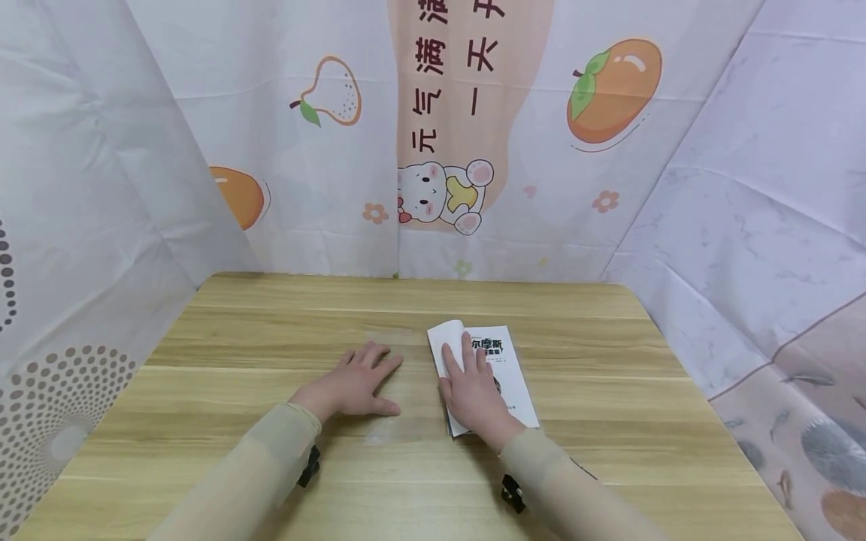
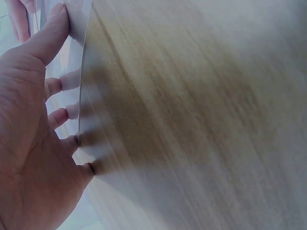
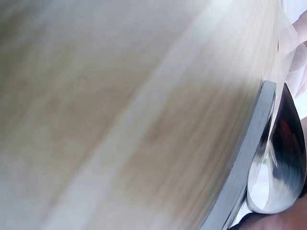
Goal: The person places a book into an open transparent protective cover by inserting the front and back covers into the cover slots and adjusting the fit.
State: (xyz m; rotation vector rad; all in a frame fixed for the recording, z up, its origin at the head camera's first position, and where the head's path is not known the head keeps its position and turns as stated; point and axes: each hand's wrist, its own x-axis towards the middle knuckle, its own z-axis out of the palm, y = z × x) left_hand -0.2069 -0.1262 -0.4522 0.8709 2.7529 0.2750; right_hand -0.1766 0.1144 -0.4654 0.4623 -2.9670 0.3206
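A thin book (image 1: 517, 376) with a printed white title page lies at the table's centre-right. Along its left side a white leaf (image 1: 444, 331) curls up. My right hand (image 1: 476, 394) rests on this leaf and the page, fingers extended. In the right wrist view the book's edge (image 3: 247, 143) shows, with a dark glossy curled sheet (image 3: 286, 148) beside it. Left of the book, a faint clear plastic sheet (image 1: 416, 421) lies on the table. My left hand (image 1: 348, 383) is spread at its left edge; whether it presses the sheet or the wood, I cannot tell.
The wooden table (image 1: 223, 361) carries the book and the clear sheet. A printed curtain (image 1: 271, 135) hangs behind its far edge, with more fabric at both sides. Black wrist camera mounts (image 1: 513, 494) sit under the forearms.
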